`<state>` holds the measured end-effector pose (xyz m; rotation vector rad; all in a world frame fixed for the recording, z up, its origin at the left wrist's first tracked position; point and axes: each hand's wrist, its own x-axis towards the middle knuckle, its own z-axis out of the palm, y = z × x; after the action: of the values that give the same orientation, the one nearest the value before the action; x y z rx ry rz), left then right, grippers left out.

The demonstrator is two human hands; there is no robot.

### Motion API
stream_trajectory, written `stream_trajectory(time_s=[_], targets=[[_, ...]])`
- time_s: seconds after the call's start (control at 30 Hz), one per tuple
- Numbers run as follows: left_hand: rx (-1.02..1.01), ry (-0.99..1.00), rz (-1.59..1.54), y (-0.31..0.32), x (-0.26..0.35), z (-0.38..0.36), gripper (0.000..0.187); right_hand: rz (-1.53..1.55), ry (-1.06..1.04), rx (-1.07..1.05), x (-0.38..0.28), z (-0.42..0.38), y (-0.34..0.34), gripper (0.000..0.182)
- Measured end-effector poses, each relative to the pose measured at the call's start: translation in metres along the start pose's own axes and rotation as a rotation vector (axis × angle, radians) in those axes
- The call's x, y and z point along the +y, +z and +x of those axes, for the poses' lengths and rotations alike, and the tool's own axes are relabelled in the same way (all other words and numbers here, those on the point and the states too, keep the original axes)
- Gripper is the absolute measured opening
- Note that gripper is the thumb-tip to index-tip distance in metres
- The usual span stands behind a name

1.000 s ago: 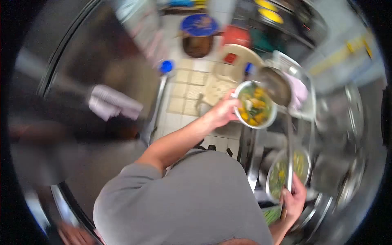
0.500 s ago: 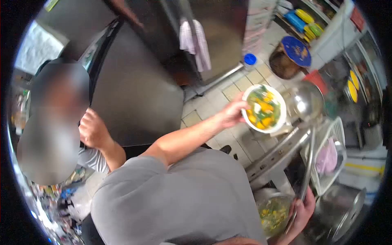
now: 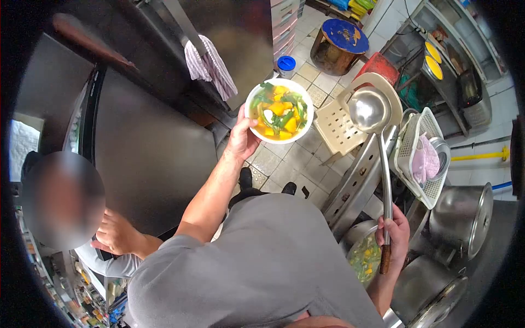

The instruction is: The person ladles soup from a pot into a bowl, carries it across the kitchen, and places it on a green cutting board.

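Observation:
My left hand point(image 3: 242, 138) grips the rim of a white bowl point(image 3: 253, 128), its thumb over the edge. The bowl holds soup point(image 3: 281, 111) with orange chunks, green leaves and a white piece. In my right hand point(image 3: 395, 232) is a long metal ladle point(image 3: 370, 109), its wooden handle end pointing toward me and its round scoop away from me. Under and beside that hand, a metal pot point(image 3: 354, 234) of similar yellow and green soup is partly hidden by my hand, forearm and shirt.
A beige plastic chair point(image 3: 334, 124) stands beyond the ladle. At right are a white basket point(image 3: 406, 148) and large metal pots point(image 3: 456, 216). A blue-topped stool point(image 3: 343, 35) stands farther back. At left, another person's hand point(image 3: 117, 232) is near a dark metal door point(image 3: 147, 131).
My view has turned. The bowl has shifted left and up in view, still in my left hand. My right hand has raised, with the ladle's handle now more upright in view.

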<state>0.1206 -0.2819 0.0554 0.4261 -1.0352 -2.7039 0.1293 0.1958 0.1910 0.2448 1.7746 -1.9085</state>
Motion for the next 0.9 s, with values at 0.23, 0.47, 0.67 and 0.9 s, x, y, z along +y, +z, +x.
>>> stream_trajectory(time_s=[0.23, 0.47, 0.67, 0.9], targets=[[-0.048, -0.019, -0.015, -0.018, 0.020, 0.010, 0.073, 0.031, -0.016, -0.064, -0.001, 0.009, 0.043, 0.074], [-0.026, -0.039, -0.016, -0.025, 0.020, 0.003, 0.077, 0.033, -0.009, -0.124, -0.009, 0.026, 0.067, 0.077], [-0.039, -0.039, -0.044, -0.034, 0.016, -0.002, 0.071, 0.033, 0.008, -0.080, -0.008, 0.025, 0.066, 0.075], [0.023, -0.229, 0.041, -0.024, 0.006, 0.022, 0.078, 0.024, -0.082, 0.074, -0.033, -0.046, -0.010, 0.068]])
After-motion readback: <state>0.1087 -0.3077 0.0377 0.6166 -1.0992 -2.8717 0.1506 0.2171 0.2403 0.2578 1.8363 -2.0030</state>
